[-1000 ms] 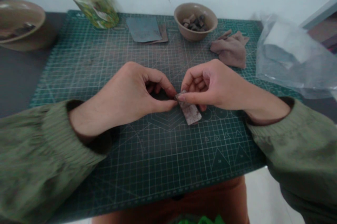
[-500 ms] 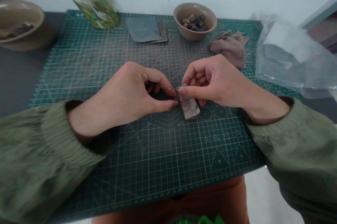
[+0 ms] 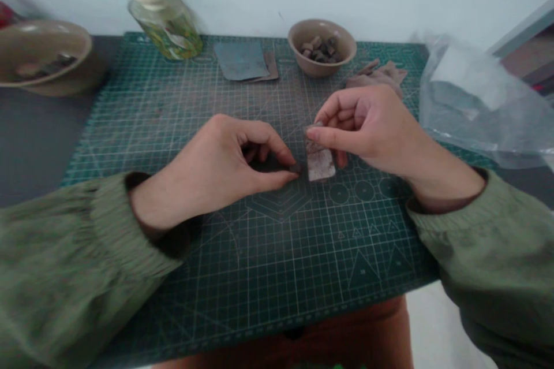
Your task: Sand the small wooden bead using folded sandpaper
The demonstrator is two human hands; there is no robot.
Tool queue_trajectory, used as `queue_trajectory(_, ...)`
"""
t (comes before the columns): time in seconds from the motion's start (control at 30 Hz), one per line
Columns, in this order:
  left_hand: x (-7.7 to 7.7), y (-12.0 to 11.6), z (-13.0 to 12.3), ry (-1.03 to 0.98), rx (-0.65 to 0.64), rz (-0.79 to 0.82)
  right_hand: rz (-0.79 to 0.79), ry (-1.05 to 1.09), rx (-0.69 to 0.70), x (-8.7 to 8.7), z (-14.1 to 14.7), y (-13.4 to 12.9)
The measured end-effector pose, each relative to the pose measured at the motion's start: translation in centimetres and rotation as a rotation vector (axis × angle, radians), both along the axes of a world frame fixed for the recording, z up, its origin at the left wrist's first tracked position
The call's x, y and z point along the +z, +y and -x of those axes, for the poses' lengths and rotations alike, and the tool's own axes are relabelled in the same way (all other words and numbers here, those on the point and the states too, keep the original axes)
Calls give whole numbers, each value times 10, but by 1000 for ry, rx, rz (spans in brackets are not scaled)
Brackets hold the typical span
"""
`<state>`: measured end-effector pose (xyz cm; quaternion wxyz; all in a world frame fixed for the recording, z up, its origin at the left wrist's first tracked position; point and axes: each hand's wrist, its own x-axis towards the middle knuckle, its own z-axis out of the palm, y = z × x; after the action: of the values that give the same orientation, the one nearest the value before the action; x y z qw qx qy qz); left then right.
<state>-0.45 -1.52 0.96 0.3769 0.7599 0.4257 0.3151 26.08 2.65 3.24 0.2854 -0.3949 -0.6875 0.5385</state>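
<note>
My left hand point(image 3: 229, 164) is closed in a pinch over the middle of the green cutting mat point(image 3: 277, 259). Between its thumb and fingertips is a small dark block point(image 3: 296, 168), mostly covered. Just to the right, my right hand point(image 3: 361, 123) pinches the upper end of a small worn strip of sandpaper point(image 3: 320, 162), brownish with a whitish lower end. The strip hangs tilted beside the block, with a narrow gap between the two. The curled fingers of my right hand are partly hidden behind its thumb.
Behind my hands stand a bowl point(image 3: 318, 69) of small blocks and grey-blue sandpaper sheets point(image 3: 240, 61). A glass bottle point(image 3: 167, 25) is at the back left, beside a larger bowl point(image 3: 47, 83). A crumpled brownish cloth point(image 3: 392, 75) and a clear plastic bag point(image 3: 480, 120) lie right.
The sandpaper strip has come away from the small block, up and to the right with my right hand. My left hand keeps its pinch. The whole view has shifted slightly.
</note>
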Motion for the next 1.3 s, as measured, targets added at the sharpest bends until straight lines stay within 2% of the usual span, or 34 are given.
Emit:
queue_trajectory(0.17,8,-7,0,-84,-58,-130,33,96,-13,2,0,-2)
queue_trajectory(0.47,7,-7,-1,-234,-178,-309,186,234,196,5,-3,-4)
queue_trajectory(0.6,10,-9,-2,-250,-179,-315,236,230,260,6,-3,-5)
queue_trajectory(0.87,11,-11,-1,-255,-182,-329,236,199,333,2,-6,-5)
queue_trajectory(1.3,12,-11,-3,-252,-179,-335,256,194,340,3,-7,-5)
